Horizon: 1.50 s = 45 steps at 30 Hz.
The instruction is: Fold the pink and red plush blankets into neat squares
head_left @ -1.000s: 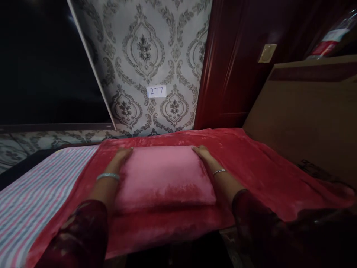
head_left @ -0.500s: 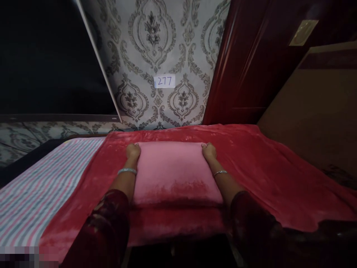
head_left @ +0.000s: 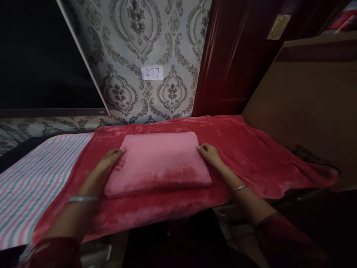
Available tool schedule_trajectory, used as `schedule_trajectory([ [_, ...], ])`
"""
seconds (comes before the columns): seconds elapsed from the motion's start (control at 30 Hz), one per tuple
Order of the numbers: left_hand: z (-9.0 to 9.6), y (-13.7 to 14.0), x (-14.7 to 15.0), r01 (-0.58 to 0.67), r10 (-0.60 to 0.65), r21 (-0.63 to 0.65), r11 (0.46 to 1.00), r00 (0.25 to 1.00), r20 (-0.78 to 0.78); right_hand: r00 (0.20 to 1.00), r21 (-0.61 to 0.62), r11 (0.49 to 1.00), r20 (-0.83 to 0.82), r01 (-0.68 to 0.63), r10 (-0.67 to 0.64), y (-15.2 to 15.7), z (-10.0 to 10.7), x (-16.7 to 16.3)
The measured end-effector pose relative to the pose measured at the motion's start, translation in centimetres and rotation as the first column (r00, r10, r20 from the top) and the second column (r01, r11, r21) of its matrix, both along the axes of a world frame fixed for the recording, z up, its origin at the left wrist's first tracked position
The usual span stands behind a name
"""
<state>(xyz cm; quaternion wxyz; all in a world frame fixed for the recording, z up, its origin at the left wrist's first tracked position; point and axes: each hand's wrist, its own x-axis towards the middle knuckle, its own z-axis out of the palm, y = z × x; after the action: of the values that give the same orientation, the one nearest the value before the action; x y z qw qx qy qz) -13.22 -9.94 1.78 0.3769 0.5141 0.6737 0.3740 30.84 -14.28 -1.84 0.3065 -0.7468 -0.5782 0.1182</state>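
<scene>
A flat, soft pink pillow (head_left: 158, 156) lies on a red plush blanket (head_left: 237, 149), with a darker reddish patch near its front edge. My left hand (head_left: 111, 158) is closed on the pillow's left edge, thumb on top and fingers against the side. On the opposite side, my right hand (head_left: 209, 152) pinches the right edge between thumb and bent fingers. The pillow sits slightly turned. Its underside is hidden.
A striped cloth (head_left: 41, 175) lies left of the blanket. Behind stand a dark screen (head_left: 47, 56) and a patterned wall with a paper label (head_left: 152, 72) reading 277. A large cardboard box (head_left: 312, 104) rises at the right, beside a dark red door (head_left: 231, 56).
Both hands have come from the pillow's far corners nearer to me along its side edges. The pillow now appears turned and further left, as the view has shifted too.
</scene>
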Motion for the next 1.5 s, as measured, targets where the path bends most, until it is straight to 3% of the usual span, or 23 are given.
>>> schedule_trajectory([
  [0.13, -0.8, -3.6, -0.2, 0.090, -0.089, 0.005, 0.996, 0.989, -0.116, 1.000, 0.036, 0.999, 0.005, -0.005, 0.005, -2.3, -0.2, -1.2],
  [0.2, -1.1, -4.3, 0.5, 0.066, -0.037, 0.082, 0.994, 0.950, -0.310, 0.998, 0.029, 1.000, 0.063, 0.004, -0.006, -2.8, -0.2, -1.7],
  [0.27, -1.7, -4.5, 1.4, 0.006, 0.065, 0.137, 0.990, 0.862, -0.503, 0.996, 0.008, 1.000, 0.088, 0.022, -0.022, -2.9, -0.5, -1.9],
  [0.33, -2.4, -4.3, 1.9, -0.039, 0.123, 0.151, 0.988, 0.790, -0.601, 0.997, -0.013, 0.998, 0.038, 0.060, -0.060, -2.8, -1.1, -1.7],
  [0.4, -3.0, -4.2, 2.0, -0.044, 0.120, 0.138, 0.990, 0.784, -0.609, 0.996, -0.029, 0.996, -0.029, 0.082, -0.083, -2.8, -1.7, -1.1],
  [0.53, -3.2, -4.7, 1.3, -0.017, 0.069, 0.110, 0.994, 0.869, -0.490, 0.995, -0.016, 0.999, -0.097, 0.037, -0.038, -3.9, -2.1, -0.2],
  [0.63, -2.7, -6.4, 1.0, -0.019, 0.137, 0.247, 0.969, 0.871, -0.473, 0.996, 0.194, 0.980, -0.068, -0.044, 0.058, -6.3, -1.8, -0.4],
  [0.7, -2.6, -8.2, 1.0, 0.110, 0.153, 0.420, 0.901, 0.825, -0.544, 0.977, 0.356, 0.910, 0.057, -0.210, 0.204, -8.4, -1.8, -0.8],
  [0.77, -2.8, -10.1, 1.1, 0.372, 0.041, 0.463, 0.805, 0.742, -0.669, 0.903, 0.358, 0.831, 0.223, -0.426, 0.367, -10.3, -2.4, -1.2],
  [0.87, -4.0, -12.1, 0.9, 0.659, -0.178, 0.268, 0.703, 0.528, -0.830, 0.777, 0.216, 0.760, 0.345, -0.612, 0.527, -11.8, -4.0, -1.2],
  [0.97, -5.2, -12.6, 0.6, 0.697, -0.207, 0.178, 0.695, 0.430, -0.879, 0.751, 0.204, 0.738, 0.352, -0.644, 0.558, -11.8, -5.5, -0.9],
  [1.1, -5.9, -12.3, 0.3, 0.662, -0.105, 0.264, 0.701, 0.462, -0.881, 0.775, 0.272, 0.734, 0.347, -0.622, 0.528, -11.5, -6.6, -0.7],
  [1.3, -6.4, -12.2, -0.9, 0.600, -0.016, 0.340, 0.724, 0.508, -0.861, 0.839, 0.328, 0.785, 0.353, -0.526, 0.415, -11.9, -6.6, -1.2],
  [1.4, -5.2, -11.8, -1.6, 0.576, -0.004, 0.396, 0.715, 0.570, -0.822, 0.848, 0.379, 0.770, 0.361, -0.513, 0.387, -11.3, -4.7, -0.9],
  [1.5, -1.1, -11.4, -1.5, 0.519, 0.042, 0.478, 0.709, 0.645, -0.763, 0.871, 0.477, 0.733, 0.342, -0.485, 0.354, -10.3, -0.3, -0.3],
])
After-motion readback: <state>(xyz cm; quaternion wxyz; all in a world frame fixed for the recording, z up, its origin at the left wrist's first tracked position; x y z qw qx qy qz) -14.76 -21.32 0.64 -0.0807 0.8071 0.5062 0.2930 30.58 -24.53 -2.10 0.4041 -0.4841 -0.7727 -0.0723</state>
